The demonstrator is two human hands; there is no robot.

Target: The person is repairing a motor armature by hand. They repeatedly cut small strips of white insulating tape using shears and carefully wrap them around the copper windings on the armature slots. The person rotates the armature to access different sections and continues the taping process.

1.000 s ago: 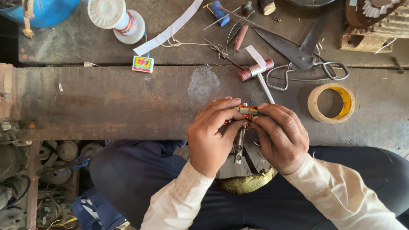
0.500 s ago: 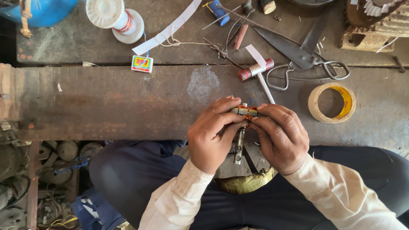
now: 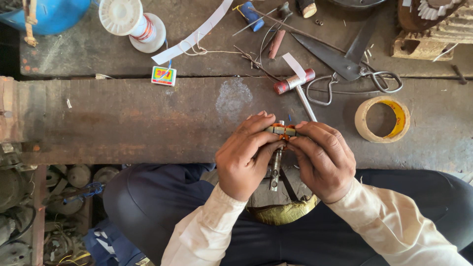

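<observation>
Nothing is changing: left hand (image 3: 245, 156) and right hand (image 3: 322, 160) are still gripping a small rotor (image 3: 281, 131), copper windings showing, shaft pointing near.

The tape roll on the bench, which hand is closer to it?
Right. The right hand sits just left of and below the tape roll, not touching it. The left hand is farther away, beyond the small motor part both hands hold.

Armature (image 3: 282, 131) in grip showed orange windings, grey shaft. Beyond grip: red-ended hammer (image 3: 294, 83), yellow-lined tan tape roll (image 3: 382, 119), white spool (image 3: 132, 22), blue tub (image 3: 49, 15). Sleeves (image 3: 202, 231) cream.
</observation>
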